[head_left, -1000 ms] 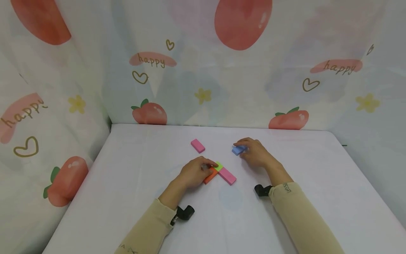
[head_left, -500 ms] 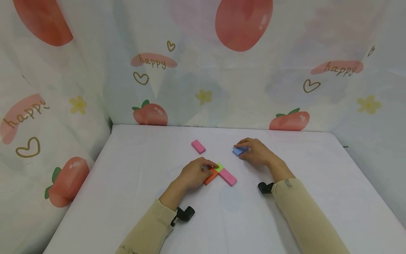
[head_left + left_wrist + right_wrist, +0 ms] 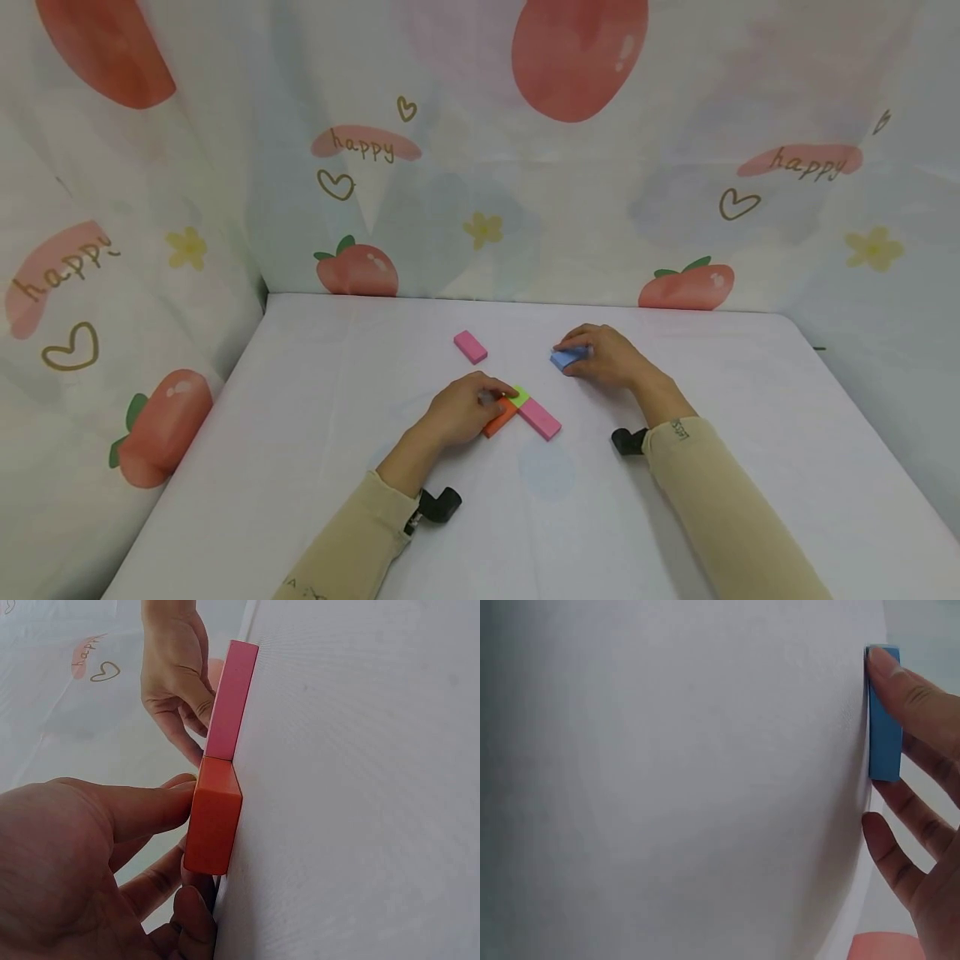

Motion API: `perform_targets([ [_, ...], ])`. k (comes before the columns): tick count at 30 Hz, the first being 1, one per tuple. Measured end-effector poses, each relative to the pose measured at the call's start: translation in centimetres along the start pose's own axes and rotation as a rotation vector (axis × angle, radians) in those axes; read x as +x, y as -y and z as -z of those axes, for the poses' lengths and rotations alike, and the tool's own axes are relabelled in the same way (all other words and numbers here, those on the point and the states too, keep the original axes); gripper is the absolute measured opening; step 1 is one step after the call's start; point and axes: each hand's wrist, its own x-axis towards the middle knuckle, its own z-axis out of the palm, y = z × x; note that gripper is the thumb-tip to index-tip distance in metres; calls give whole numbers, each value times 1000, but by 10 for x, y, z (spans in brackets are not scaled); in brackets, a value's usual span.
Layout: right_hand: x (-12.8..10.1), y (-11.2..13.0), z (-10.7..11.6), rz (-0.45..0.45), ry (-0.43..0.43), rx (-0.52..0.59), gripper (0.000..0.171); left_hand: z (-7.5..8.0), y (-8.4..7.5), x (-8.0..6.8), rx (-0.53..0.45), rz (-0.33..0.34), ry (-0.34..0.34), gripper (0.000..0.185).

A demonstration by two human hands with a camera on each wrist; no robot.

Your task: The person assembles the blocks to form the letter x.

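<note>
My left hand point(image 3: 461, 408) grips the orange block point(image 3: 498, 418), thumb on its near side and fingers curled at its far end. Its index finger reaches over the lime green block point(image 3: 519, 395). A pink block point(image 3: 540, 419) runs off from the green one at an angle, its end meeting the orange block point(image 3: 215, 817) in the left wrist view. Farther back on the right, my right hand point(image 3: 611, 358) pinches a blue block point(image 3: 567, 358) lying low at the table. In the right wrist view the thumb presses one end of that blue block point(image 3: 886, 742), with fingers behind it.
A second pink block point(image 3: 470, 347) lies alone behind the left hand on the white table point(image 3: 300, 400). A printed cloth backdrop point(image 3: 555, 192) rises along the table's back and sides. Each wrist wears a black camera.
The right thumb has slid toward the near left side of the blue block, and the right forearm has shifted slightly. My left hand and the other blocks have stayed put.
</note>
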Motion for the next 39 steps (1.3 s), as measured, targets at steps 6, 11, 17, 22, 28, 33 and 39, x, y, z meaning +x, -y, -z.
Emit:
perform_targets([
  [6, 1, 0, 3, 13, -5, -10, 38, -1, -2, 0, -3, 3, 2, 22],
  [11, 1, -1, 3, 4, -7, -1, 35, -1, -3, 0, -5, 1, 5, 23],
  [17, 0, -1, 3, 6, -8, 2, 35, 0, -3, 1, -2, 0, 5, 22],
  [22, 0, 1, 4, 29, -15, -4, 35, 1, -3, 2, 1, -5, 10, 22],
  [28, -1, 6, 5, 32, -8, 11, 34, 2, -5, 3, 11, -11, 15, 22],
  [33, -4, 14, 2, 55, 14, 15, 34, 3, -5, 2, 19, 0, 17, 22],
  [39, -7, 24, -7, 68, 49, 1, 32, 2, -2, 1, 9, 15, 23, 21],
])
